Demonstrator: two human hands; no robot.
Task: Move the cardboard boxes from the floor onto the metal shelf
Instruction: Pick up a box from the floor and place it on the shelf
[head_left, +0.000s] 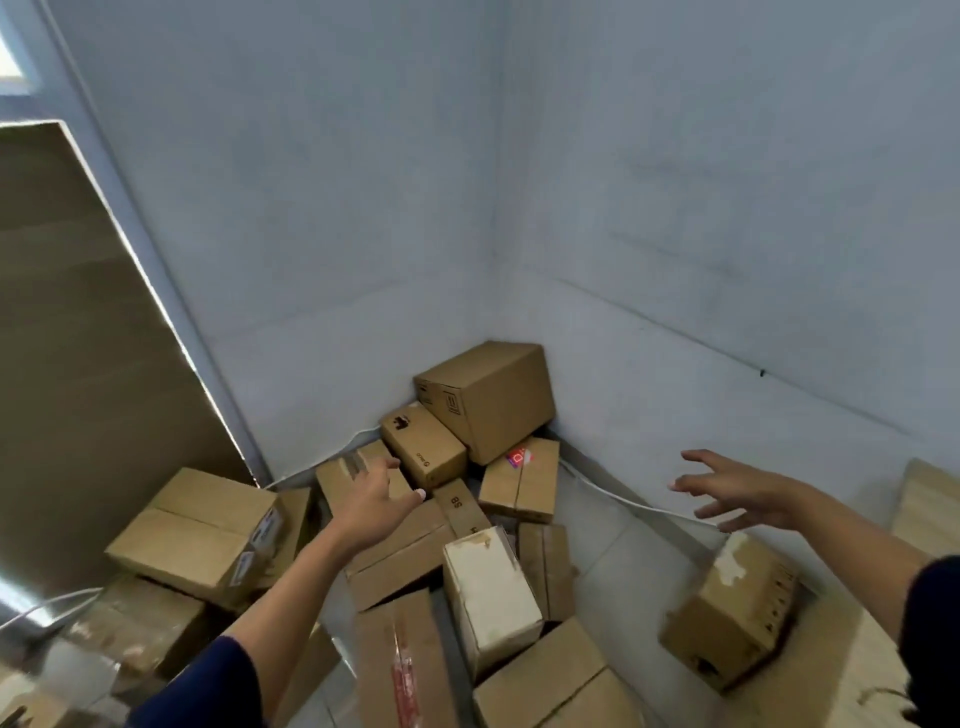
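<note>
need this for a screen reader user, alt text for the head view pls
Both hands, left hand and right hand, reach open and empty over a pile of cardboard boxes on the floor in a pale-walled corner.

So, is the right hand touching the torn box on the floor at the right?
Apart. In the head view the right hand hovers with spread fingers, and bare wall and floor show between it and the torn box.
</note>
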